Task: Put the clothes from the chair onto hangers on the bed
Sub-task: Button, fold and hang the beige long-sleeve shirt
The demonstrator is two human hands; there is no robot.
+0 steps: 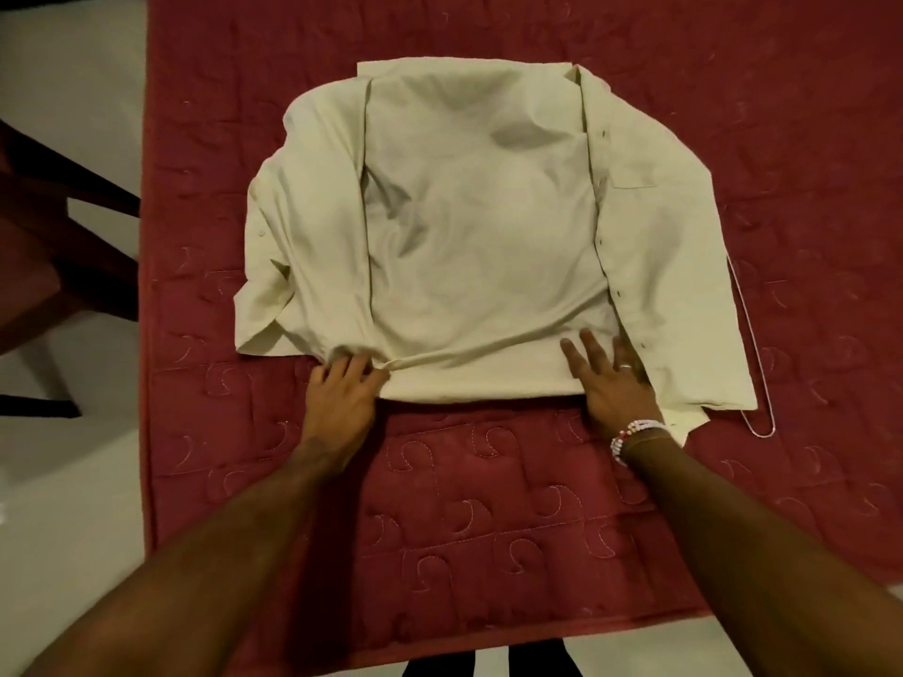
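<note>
Red quilted bed [488, 505] lies bare near both wrists. Left hand [342, 398] pinches the cream shirt [479, 227] hem; right hand [611, 383] presses flat, fingers spread. Wire hanger [762, 417] pokes out just right of it.

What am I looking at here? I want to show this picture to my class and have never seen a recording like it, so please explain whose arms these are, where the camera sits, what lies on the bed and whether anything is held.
There is no machine: these are a person's two bare arms. The single picture comes from a wide-angle camera worn on the person's head, looking forward and down, so the arms reach in from the bottom edge.

The red quilted surface is the bed. On it lies a cream shirt, spread out with its front panels opened to either side. A thin wire hanger peeks out along the shirt's right edge.

The left hand has its fingers at the shirt's near edge, where the cloth bunches. The right hand, with a ring and a beaded bracelet, lies flat with fingers spread on the cloth. Neither lifts anything.

A dark chair stands at the left.
</note>
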